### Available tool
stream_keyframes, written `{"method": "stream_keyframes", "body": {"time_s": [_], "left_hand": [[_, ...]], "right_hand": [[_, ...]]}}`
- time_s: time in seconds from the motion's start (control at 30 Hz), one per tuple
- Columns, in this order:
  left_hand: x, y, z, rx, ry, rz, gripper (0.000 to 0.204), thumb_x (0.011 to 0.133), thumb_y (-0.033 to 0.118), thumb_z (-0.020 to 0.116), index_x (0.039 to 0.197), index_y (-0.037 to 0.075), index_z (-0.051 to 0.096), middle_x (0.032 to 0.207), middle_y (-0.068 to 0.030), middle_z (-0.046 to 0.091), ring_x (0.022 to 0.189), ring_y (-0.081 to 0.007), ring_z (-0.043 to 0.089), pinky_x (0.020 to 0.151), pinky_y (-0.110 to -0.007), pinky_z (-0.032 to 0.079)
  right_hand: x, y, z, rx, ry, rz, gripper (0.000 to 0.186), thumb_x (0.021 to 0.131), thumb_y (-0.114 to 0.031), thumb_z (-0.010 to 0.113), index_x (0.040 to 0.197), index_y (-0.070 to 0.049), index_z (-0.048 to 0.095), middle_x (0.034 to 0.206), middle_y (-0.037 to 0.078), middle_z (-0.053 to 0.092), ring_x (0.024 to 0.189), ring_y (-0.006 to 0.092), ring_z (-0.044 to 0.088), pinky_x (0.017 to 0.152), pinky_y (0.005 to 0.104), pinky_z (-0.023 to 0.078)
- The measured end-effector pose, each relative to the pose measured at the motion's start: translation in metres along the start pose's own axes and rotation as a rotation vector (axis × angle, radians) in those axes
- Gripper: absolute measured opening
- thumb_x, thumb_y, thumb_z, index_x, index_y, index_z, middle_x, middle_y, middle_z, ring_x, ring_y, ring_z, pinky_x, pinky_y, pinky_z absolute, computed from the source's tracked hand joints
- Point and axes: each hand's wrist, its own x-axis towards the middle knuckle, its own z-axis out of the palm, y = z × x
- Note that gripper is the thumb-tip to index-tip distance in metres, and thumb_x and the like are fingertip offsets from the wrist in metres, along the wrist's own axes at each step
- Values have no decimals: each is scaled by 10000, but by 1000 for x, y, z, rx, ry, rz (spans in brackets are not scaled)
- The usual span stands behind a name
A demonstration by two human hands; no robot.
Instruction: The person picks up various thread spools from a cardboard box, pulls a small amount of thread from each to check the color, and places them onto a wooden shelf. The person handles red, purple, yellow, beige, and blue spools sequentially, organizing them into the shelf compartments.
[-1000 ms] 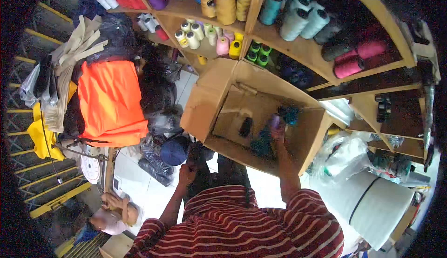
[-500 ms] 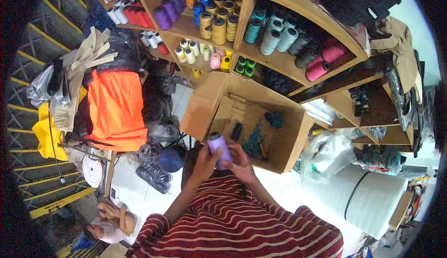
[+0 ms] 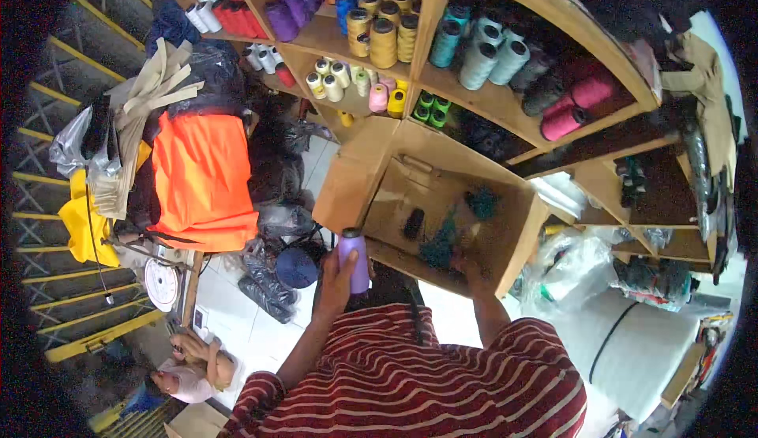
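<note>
A lavender thread cone [image 3: 357, 258] stands nearly upright in my left hand [image 3: 337, 281], whose fingers are wrapped round it beside the near left of an open cardboard box [image 3: 517, 236]. Over the box's near wall, my right hand [image 3: 470, 266] reaches inside, in shadow; its fingers do not show clearly. Close to it on the box floor lies a tangle of teal thread [image 3: 437, 247]. A dark spool [image 3: 413, 223] and another teal clump [image 3: 481, 201] are also in the box.
Wooden shelves [image 3: 332, 37] full of coloured thread cones rise behind the box. At left is orange cloth [image 3: 204, 181] beside dark plastic bundles. A big white roll [image 3: 632, 343] and clear plastic bags [image 3: 564, 268] lie at right. Another person [image 3: 197, 371] sits at lower left.
My right hand has let go of the lavender cone and moved right, into the box. My left hand keeps the cone, now slightly further left and lower.
</note>
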Motion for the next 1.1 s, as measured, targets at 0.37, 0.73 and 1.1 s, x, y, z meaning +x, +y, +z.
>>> {"method": "stream_keyframes", "body": {"time_s": [0.37,0.73,1.1], "left_hand": [[8,-35,2,-1,52,-109,322,973,259,521,1195,27,497,827,-55,605,683,-145,603,612,-295,509],[-6,41,30,112,-35,45,314,961,288,542,1148,38,504,840,-69,617,694,-148,615,625,-290,521],[-13,136,39,-293,-208,82,418,963,370,511,1218,39,516,966,-29,589,858,-120,570,761,-280,468]], "right_hand": [[0,10,10,-363,-83,262,359,907,-136,582,1250,-48,527,1200,113,578,1088,211,558,931,354,475],[-51,-132,-81,490,178,213,400,884,-76,606,1268,-17,508,1215,105,568,1113,207,551,939,359,477],[-161,-405,-151,1250,-163,-247,549,849,-42,665,1345,-5,433,1286,112,528,1149,225,547,969,360,453]]}}
